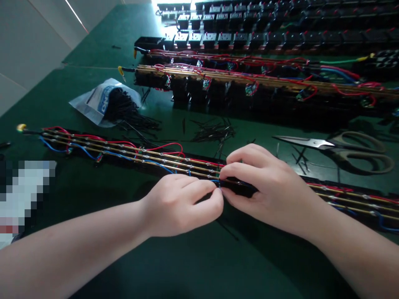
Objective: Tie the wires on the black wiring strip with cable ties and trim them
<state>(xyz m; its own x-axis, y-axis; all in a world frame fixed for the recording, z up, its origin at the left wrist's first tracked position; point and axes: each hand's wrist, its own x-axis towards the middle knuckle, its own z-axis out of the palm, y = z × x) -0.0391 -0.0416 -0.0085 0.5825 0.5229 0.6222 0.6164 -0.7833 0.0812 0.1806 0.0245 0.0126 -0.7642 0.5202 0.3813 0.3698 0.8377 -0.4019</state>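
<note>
A long black strip (pixel 120 153) with brass rods and red and blue wires lies across the table in front of me. At its middle, my left hand (pixel 183 203) is closed, thumb and forefinger pinching what looks like a thin black cable tie by a blue wire. My right hand (pixel 264 180) reaches over the strip from the right, its fingertips and thumb closed around the same spot. The fingertips hide most of the tie. Below the hands a thin black tail (pixel 229 231) shows against the green table (pixel 174 265).
Scissors (pixel 330 146) lie open behind my right hand. Loose black cable ties (pixel 213 131) are scattered beyond the strip, beside a plastic bag (pixel 95 101) spilling more. Wired assemblies (pixel 230 77) and rows of black units (pixel 224 39) fill the back. A blurred-out object (pixel 23 195) sits at left.
</note>
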